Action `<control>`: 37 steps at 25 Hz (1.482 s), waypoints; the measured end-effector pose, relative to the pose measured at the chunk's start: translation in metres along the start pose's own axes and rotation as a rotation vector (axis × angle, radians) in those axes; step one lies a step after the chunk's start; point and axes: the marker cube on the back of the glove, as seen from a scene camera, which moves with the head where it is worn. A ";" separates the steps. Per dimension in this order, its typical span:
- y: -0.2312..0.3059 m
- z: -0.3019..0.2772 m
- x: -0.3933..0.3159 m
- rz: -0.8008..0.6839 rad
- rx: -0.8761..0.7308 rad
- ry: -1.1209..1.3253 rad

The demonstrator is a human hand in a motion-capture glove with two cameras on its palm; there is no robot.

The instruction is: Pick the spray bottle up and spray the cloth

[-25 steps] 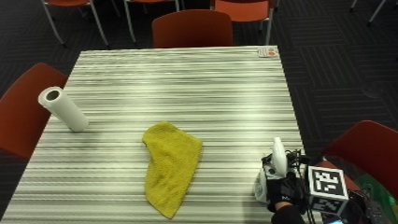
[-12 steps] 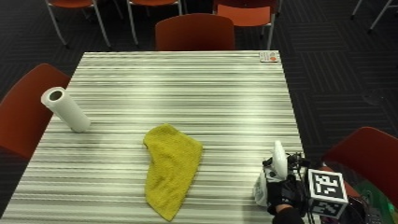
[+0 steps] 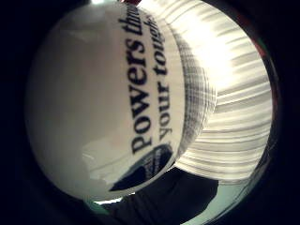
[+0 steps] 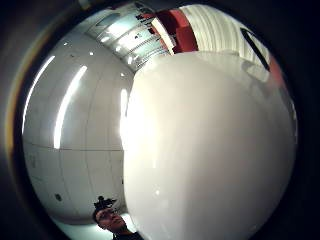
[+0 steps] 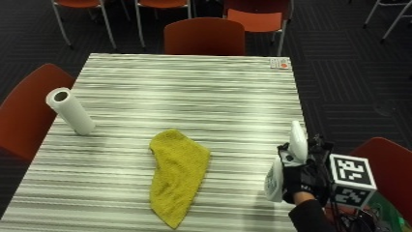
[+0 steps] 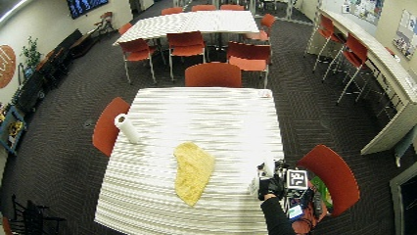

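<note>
My gloved right hand grips a white spray bottle at the table's near right edge. The bottle leans, its spray head pointing up and away from me. A yellow cloth lies crumpled lengthwise on the striped table, well to the left of the bottle and apart from it. The bottle's printed white body fills the little finger side palm view, with striped tabletop beyond it. Its smooth white side fills much of the thumb side palm view. In the wide outside view the bottle stands right of the cloth.
A paper towel roll stands near the table's left edge. A small card lies at the far right corner. Red chairs stand at the far end, at the left and at the near right.
The outside picture has shifted a little as a whole. My hand keeps its hold on the bottle in the same spot; the cloth and roll have not moved.
</note>
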 end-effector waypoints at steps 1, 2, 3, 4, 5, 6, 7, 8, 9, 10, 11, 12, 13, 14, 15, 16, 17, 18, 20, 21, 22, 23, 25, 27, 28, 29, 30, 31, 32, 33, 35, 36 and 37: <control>0.001 -0.001 -0.016 -0.011 0.001 0.003; 0.002 -0.002 -0.032 -0.025 0.002 0.005; 0.004 -0.002 -0.046 -0.042 0.003 0.005; 0.005 -0.003 -0.060 -0.059 0.004 0.005; 0.007 -0.003 -0.071 -0.075 0.006 0.004; 0.008 -0.003 -0.080 -0.089 0.008 0.004; 0.008 -0.003 -0.087 -0.099 0.010 0.005; 0.007 -0.001 -0.091 -0.105 0.010 0.008; 0.006 0.000 -0.092 -0.105 0.009 0.011; 0.005 0.002 -0.093 -0.102 0.006 0.016; 0.005 0.005 -0.092 -0.096 0.001 0.021; 0.005 0.009 -0.092 -0.089 -0.007 0.024; 0.005 0.013 -0.092 -0.083 -0.018 0.025; 0.006 0.019 -0.093 -0.076 -0.033 0.023; 0.008 0.027 -0.096 -0.068 -0.050 0.018; 0.011 0.035 -0.099 -0.062 -0.070 0.010; 0.015 0.043 -0.103 -0.056 -0.092 0.002; 0.018 0.052 -0.106 -0.052 -0.114 -0.004; 0.022 0.071 -0.111 -0.047 -0.160 -0.008; 0.024 0.081 -0.113 -0.047 -0.184 -0.006; 0.025 0.091 -0.115 -0.048 -0.209 -0.003; 0.025 0.102 -0.116 -0.052 -0.236 -0.001; 0.023 0.123 -0.117 -0.064 -0.284 0.004; 0.020 0.140 -0.116 -0.072 -0.316 0.007; 0.018 0.146 -0.116 -0.073 -0.326 0.005; 0.017 0.151 -0.115 -0.070 -0.334 0.004; 0.015 0.154 -0.115 -0.065 -0.339 0.004; 0.014 0.156 -0.114 -0.057 -0.344 0.010; 0.012 0.158 -0.112 -0.045 -0.347 0.020; 0.009 0.158 -0.109 -0.029 -0.350 0.036; 0.002 0.159 -0.099 0.020 -0.354 0.077; -0.003 0.160 -0.093 0.055 -0.356 0.102; -0.009 0.160 -0.085 0.098 -0.357 0.129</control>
